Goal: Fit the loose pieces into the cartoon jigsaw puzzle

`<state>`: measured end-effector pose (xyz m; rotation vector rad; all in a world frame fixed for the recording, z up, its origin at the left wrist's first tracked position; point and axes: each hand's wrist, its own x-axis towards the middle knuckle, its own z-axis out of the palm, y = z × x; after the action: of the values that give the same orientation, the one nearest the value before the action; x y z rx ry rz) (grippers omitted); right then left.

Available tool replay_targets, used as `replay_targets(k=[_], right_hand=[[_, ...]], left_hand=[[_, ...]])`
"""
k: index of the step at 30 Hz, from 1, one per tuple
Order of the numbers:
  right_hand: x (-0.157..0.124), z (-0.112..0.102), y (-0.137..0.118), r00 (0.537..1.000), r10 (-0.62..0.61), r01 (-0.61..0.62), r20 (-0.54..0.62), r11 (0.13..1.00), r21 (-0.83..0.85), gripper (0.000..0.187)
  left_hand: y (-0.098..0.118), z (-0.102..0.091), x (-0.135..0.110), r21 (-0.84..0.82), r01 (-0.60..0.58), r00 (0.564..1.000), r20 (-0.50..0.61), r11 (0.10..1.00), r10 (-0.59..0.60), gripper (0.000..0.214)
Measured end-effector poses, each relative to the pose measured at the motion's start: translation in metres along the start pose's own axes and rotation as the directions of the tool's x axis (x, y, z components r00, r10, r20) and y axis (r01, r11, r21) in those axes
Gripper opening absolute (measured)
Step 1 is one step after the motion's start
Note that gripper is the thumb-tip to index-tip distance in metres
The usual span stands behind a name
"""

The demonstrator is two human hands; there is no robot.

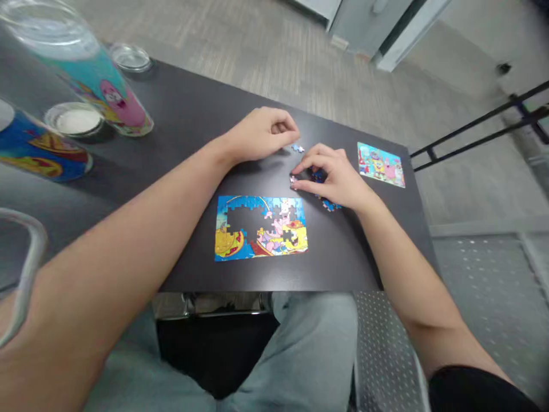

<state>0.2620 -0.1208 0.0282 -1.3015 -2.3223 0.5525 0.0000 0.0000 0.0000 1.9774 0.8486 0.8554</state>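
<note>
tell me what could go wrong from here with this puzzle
The right hand pinches a small piece between fingertips, so it might slip. Loose pieces lie close by that hand and could get scattered. The left forearm passes close to the unfinished puzzle and might nudge it.

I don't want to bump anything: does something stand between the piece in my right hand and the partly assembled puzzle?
Nothing visible does. Only dark tabletop shows between the small piece in your right hand and the puzzle; loose pieces lie nearer the palm.
</note>
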Motion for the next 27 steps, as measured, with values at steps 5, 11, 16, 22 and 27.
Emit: replay_targets(k=[5,11,16,22,27], right_hand=[[-0.001,-0.002,0.001,0.999,0.006,-0.006,0.043,1.000,-0.013,0.018],[0.001,-0.009,0.005,0.993,-0.023,0.017,0.113,0.999,0.047,0.028],[0.000,-0.009,0.001,0.995,-0.011,-0.005,0.099,0.986,0.167,0.044],[0.000,-0.001,-0.023,0.995,0.001,-0.045,0.101,0.898,0.439,0.053],[-0.004,0.020,-0.049,0.971,-0.132,0.014,0.197,0.861,0.509,0.045]], left_hand=[[0.001,0.000,0.000,-0.026,0.022,1.000,0.004,0.999,-0.022,0.010],[0.004,-0.002,-0.001,-0.017,0.038,0.999,0.015,0.999,-0.037,0.018],[0.006,-0.003,-0.001,0.014,0.037,0.998,0.046,0.999,-0.037,0.023],[0.013,-0.003,-0.003,0.050,0.034,0.998,0.053,0.998,-0.037,0.026],[0.022,0.000,-0.005,0.022,0.036,0.998,0.043,0.999,-0.037,0.003]])
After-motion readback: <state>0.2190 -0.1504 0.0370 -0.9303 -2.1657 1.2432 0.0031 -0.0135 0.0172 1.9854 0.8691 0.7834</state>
